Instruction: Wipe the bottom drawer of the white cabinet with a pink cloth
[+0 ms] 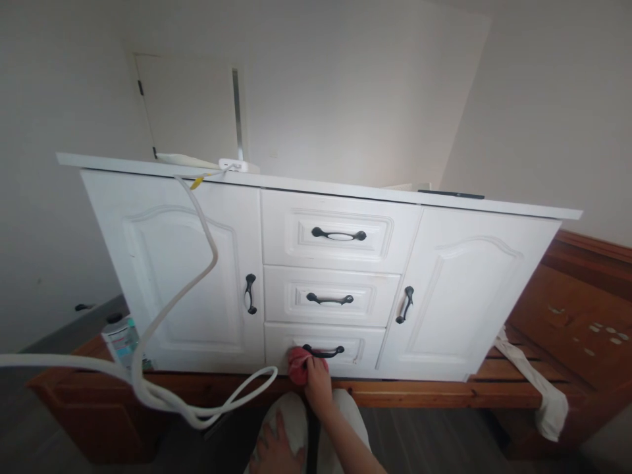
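Observation:
A white cabinet [330,191] with three drawers between two doors stands in front of me. My right hand [317,382] is closed on a red cloth [298,366], pressed against the bottom drawer [368,352] just below and left of its dark handle [326,351]. Part of the cloth is hidden behind my fingers. My left hand [277,451] rests on my knee with its fingers spread, holding nothing.
The cabinet stands on a slatted wooden bench [424,395]. A thick white cable [172,303] loops down its left side from a white device [233,164] on top. A bottle [117,339] stands at left; a white cloth [536,382] hangs at right.

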A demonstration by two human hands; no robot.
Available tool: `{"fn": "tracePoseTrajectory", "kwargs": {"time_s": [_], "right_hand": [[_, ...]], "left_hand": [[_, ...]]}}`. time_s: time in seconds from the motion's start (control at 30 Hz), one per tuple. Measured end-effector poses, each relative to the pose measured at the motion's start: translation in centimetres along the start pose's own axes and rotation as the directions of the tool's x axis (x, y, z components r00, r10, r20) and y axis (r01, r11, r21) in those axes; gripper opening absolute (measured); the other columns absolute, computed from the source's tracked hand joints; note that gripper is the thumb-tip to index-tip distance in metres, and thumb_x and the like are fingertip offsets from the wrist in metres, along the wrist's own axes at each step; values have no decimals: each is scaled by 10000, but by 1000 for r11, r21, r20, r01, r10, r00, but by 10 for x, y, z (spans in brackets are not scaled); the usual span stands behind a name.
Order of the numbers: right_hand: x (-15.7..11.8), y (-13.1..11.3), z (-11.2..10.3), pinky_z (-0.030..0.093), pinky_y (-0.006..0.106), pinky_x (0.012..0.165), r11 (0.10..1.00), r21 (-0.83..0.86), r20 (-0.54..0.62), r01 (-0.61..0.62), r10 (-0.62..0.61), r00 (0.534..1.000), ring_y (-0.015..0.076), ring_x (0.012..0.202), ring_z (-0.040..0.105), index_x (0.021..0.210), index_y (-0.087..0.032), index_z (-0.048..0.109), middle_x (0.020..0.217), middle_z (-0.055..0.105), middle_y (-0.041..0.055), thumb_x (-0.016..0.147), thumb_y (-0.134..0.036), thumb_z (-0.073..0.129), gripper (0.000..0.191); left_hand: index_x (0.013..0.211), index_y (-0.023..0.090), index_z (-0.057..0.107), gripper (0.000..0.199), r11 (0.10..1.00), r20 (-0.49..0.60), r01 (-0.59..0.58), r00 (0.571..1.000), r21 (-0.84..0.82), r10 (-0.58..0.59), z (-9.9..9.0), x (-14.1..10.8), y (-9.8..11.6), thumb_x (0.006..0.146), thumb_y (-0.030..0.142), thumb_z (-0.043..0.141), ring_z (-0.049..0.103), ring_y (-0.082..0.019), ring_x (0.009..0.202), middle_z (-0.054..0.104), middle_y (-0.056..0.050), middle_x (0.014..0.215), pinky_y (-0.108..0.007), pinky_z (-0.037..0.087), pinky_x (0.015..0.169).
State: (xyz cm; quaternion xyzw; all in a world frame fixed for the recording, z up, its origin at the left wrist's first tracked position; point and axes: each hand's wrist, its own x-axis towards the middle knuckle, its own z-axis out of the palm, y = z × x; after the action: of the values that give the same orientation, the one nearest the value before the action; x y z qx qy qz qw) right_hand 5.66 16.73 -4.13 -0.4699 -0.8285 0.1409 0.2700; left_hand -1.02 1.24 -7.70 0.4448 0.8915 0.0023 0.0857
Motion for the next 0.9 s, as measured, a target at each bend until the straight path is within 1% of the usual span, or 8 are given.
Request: {"fn": "tracePoseTrajectory", "kwargs": {"time_s": [0.17,0.27,0.47,0.57,0.63,0.7,0.8,0.9], "right_hand": [[-38,93,-69,546,465,1048,972,235,-133,16,16,991,345,1237,672,1240,-193,696,1287,716,171,748,-61,525,538],[-42,123,-116,548,488,1069,937,347,-179,39,25,984,366,1242,679,1229,-233,731,1266,743,141,717,-140,603,536],[-3,95,-212,505,557,1110,914,376,-399,148,16,917,347,1238,647,1137,-214,755,1225,739,154,797,-269,634,365],[-2,68,-236,562,512,1009,798,590,-388,124,146,910,338,1131,681,1011,-217,757,1144,764,151,782,-432,733,315],[-25,55,-228,603,491,905,684,727,-338,64,275,900,334,995,720,949,-216,746,1026,788,142,698,-517,810,397],[-65,45,-201,625,503,853,562,827,-246,-17,390,887,341,898,748,958,-213,753,967,807,140,601,-550,870,505],[-139,31,-139,639,558,903,187,960,63,-210,585,809,387,948,793,1044,-230,795,1062,829,143,556,-600,882,618],[-191,11,-87,618,602,1014,217,914,75,-342,740,668,435,1065,781,953,-287,845,1021,833,136,531,-619,899,540]], "left_hand": [[1697,174,313,864,1000,-72,-3,997,14,4,4,-1,4,914,356,628,573,-419,1409,470,-266,1665,-558,482,1079],[1698,197,310,874,999,-45,21,999,40,-20,7,0,8,909,357,650,562,-413,1419,465,-247,1676,-561,473,1091],[1684,179,355,807,998,-92,1,996,69,5,-5,-6,9,939,344,614,597,-390,1375,501,-257,1645,-512,504,1036],[1683,172,354,803,997,-70,10,998,72,-5,-13,-9,9,948,349,623,603,-381,1372,509,-263,1638,-496,501,1036],[1685,166,342,813,997,-62,11,998,77,-6,-14,-10,10,949,358,628,602,-385,1373,505,-270,1638,-500,499,1037],[1685,167,343,816,997,-54,11,999,82,-6,-13,-9,10,947,364,630,593,-390,1387,495,-268,1647,-503,498,1041],[1689,173,333,814,997,-49,3,999,78,1,-13,-9,9,952,363,620,585,-388,1404,485,-260,1659,-503,500,1051],[1690,183,335,800,998,-38,3,999,62,-1,-14,-7,7,967,390,608,592,-385,1402,486,-254,1661,-510,514,1051]]}}
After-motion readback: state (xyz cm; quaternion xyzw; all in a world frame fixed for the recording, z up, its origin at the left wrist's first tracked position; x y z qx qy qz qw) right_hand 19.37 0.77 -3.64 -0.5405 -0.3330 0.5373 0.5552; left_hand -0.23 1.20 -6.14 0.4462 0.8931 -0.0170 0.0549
